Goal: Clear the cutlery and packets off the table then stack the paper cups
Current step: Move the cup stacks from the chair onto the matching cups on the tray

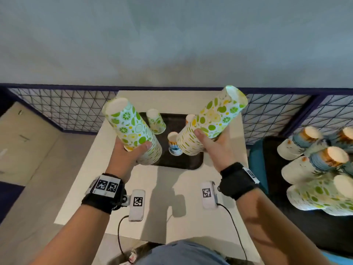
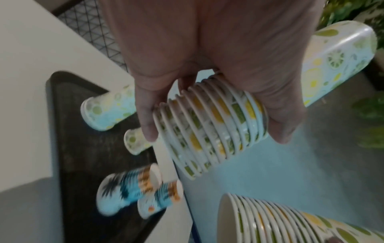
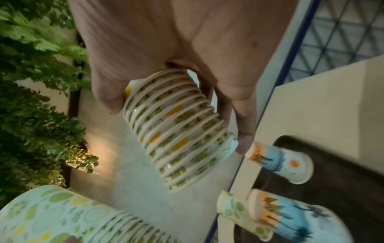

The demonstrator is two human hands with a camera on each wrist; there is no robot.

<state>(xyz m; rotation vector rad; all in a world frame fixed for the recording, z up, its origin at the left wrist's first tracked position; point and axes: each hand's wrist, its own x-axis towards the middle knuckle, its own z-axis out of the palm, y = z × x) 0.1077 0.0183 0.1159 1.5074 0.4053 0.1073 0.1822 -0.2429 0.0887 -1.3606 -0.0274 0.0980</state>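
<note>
Two tall stacks of nested lime-and-lemon paper cups are held in the air above a white table (image 1: 172,197). The left hand (image 1: 128,155) wraps around the left stack (image 1: 131,131); the right hand (image 1: 214,146) wraps around the right stack (image 1: 210,121). Below them, on a dark tray (image 1: 179,161), stand a few single cups, perhaps four. More cup stacks (image 1: 315,169) lie to the right.

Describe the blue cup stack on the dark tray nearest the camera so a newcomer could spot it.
Start at the white table and its dark tray. Near the tray's front edge, between the two citrus-print stacks held in the left hand and right hand, stands the blue cup stack, upside down. Its blue-and-orange print sets it apart from the green citrus cups.
</note>
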